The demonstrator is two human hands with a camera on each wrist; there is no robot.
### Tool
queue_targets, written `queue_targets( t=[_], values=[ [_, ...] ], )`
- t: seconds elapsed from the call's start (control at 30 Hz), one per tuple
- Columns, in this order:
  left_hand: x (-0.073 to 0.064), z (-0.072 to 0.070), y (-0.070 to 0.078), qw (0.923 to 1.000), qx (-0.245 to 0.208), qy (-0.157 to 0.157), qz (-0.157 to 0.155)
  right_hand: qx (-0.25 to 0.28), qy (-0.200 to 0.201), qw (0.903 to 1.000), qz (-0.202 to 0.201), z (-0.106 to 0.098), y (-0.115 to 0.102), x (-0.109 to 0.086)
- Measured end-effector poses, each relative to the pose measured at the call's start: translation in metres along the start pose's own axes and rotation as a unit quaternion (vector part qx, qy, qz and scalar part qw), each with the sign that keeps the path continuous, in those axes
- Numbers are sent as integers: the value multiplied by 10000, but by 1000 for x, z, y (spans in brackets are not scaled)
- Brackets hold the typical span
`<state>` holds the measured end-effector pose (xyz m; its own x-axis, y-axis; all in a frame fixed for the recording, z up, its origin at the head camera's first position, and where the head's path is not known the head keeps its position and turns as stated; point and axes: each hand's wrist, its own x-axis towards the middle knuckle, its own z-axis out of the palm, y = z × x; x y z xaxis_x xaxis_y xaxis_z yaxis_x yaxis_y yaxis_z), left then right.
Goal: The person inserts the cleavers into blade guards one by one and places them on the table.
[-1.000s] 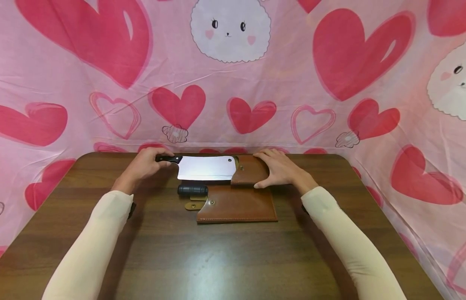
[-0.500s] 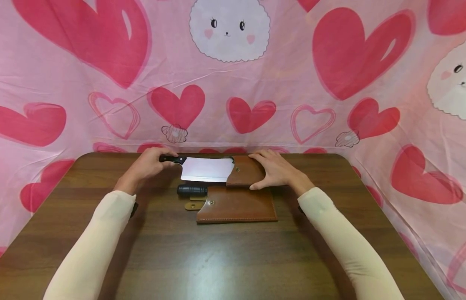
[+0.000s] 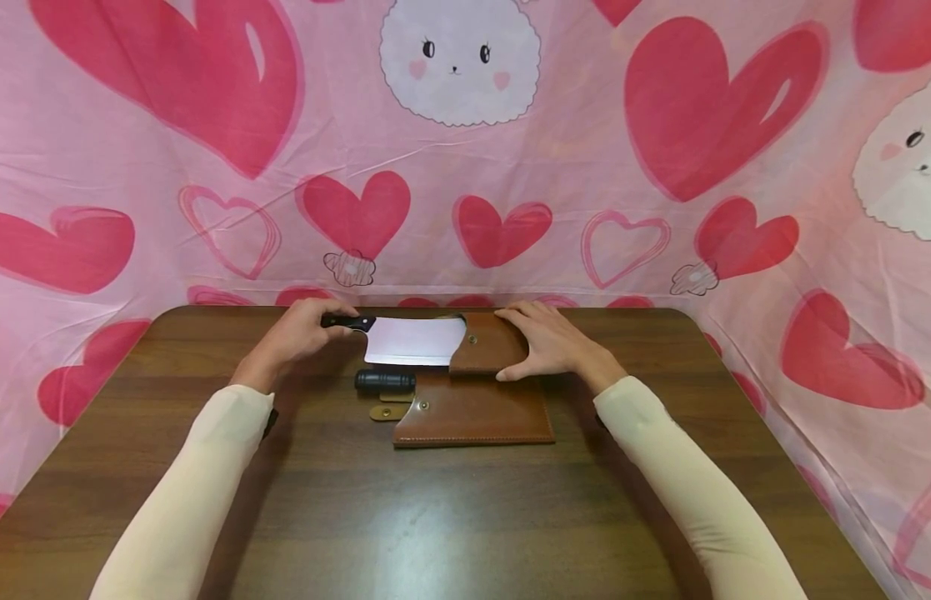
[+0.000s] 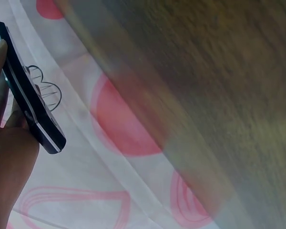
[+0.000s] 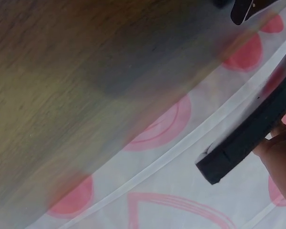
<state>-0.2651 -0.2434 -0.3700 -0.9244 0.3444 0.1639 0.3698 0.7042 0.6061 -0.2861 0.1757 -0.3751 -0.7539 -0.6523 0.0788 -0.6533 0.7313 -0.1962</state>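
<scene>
In the head view my left hand pinches the black riveted handle of a cleaver. That handle shows edge-on in the left wrist view, between thumb and fingers. The broad blade lies level, its far end inside a brown leather sheath. My right hand grips the sheath's closed end, thumb on the near edge and fingers on the far one. In the right wrist view the sheath's dark edge stands out. The part of the blade within the leather is hidden.
Just in front lies a second brown sheath, with a black ribbed handle jutting left and a tan snap strap below it. All this is on a brown wooden table, backed by a pink heart-print cloth.
The sheath has moved left with my right hand, and the cleaver slightly right with my left. Less of the blade shows outside the leather. The second sheath has stayed put.
</scene>
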Motion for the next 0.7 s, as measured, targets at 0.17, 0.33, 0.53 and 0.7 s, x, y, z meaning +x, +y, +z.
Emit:
queue_targets(
  t=[0.17, 0.33, 0.53, 0.7],
  values=[
    [-1, 3, 0, 9998, -76, -68, -143, 45, 9, 10000, -17, 1, -3, 2],
    [1, 6, 0, 9999, -38, 16, -91, 78, 40, 10000, -27, 1, -6, 3],
    [2, 9, 1, 9998, -22, 172, -49, 3, 53, 9999, -116, 1, -8, 6],
    [3, 12, 2, 9994, 94, 270, 186, -80, 85, 9998, -186, 1, -9, 6]
  ],
)
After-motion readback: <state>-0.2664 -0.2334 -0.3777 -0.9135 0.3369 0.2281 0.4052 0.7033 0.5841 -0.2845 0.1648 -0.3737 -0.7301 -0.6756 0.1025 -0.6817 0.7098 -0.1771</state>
